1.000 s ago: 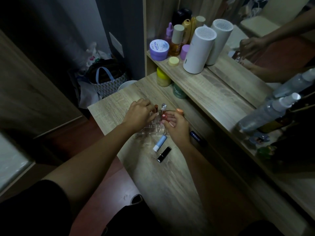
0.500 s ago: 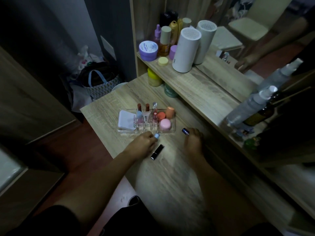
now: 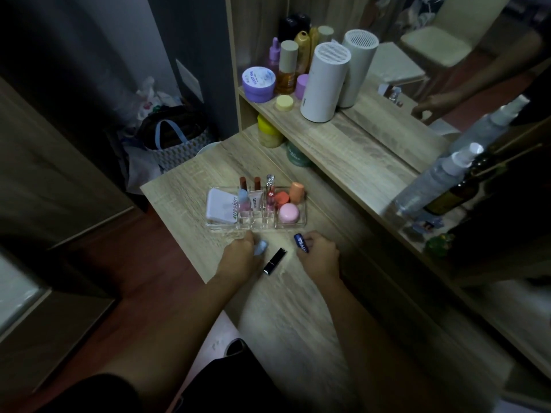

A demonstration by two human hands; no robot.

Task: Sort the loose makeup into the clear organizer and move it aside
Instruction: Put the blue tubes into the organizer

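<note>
Wooden desk carries our clear organizer at frame centre. Below it, our left hand curls around a pale blue tube, seemingly gripped; our right hand pinches a dark blue tube. Between them lies a black lipstick.

My table is wood with a matt, grainy top. The organizer is clear, shiny plastic. The black lipstick looks smooth and glossy. The white compact looks smooth and matt. The tall white can looks like matt plastic.
</note>
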